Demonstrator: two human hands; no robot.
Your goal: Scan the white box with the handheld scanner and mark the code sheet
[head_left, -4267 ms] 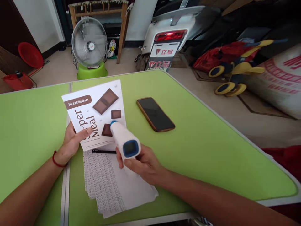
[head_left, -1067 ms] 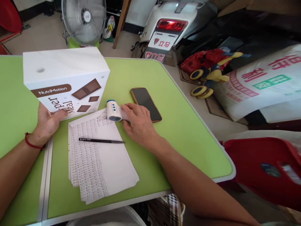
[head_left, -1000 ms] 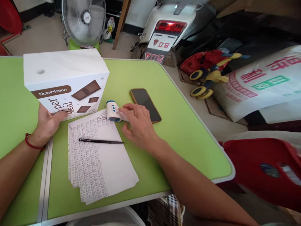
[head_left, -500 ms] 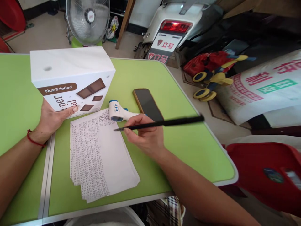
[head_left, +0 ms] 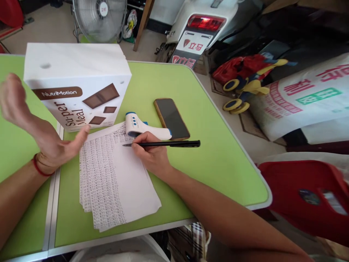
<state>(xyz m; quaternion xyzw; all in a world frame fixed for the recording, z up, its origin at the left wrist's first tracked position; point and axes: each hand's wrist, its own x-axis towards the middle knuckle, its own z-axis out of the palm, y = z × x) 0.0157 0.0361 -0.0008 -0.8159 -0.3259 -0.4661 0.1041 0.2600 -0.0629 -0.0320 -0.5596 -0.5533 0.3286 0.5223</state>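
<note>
My right hand (head_left: 149, 153) grips a black pen (head_left: 163, 144) with its tip over the upper part of a stack of written paper sheets (head_left: 114, 182). Just behind the pen lies a white and blue infrared thermometer (head_left: 144, 128), and beyond it a dark phone (head_left: 171, 118). My left hand (head_left: 58, 147) is open and blurred, palm up, just off the lower left corner of a white NutriMotion Super Meal box (head_left: 77, 85) that stands on the green table (head_left: 212, 153). It holds nothing.
A standing fan (head_left: 99, 18) and the rear of a white scooter (head_left: 204, 25) are on the floor behind the table. A toy with yellow wheels (head_left: 245, 87) and a printed sack (head_left: 305, 98) lie to the right. A red chair (head_left: 308, 196) stands near the table's right corner.
My right hand set down the thermometer, picked up the pen and brought its tip to the paper. My left hand let go of the box and swung away, open.
</note>
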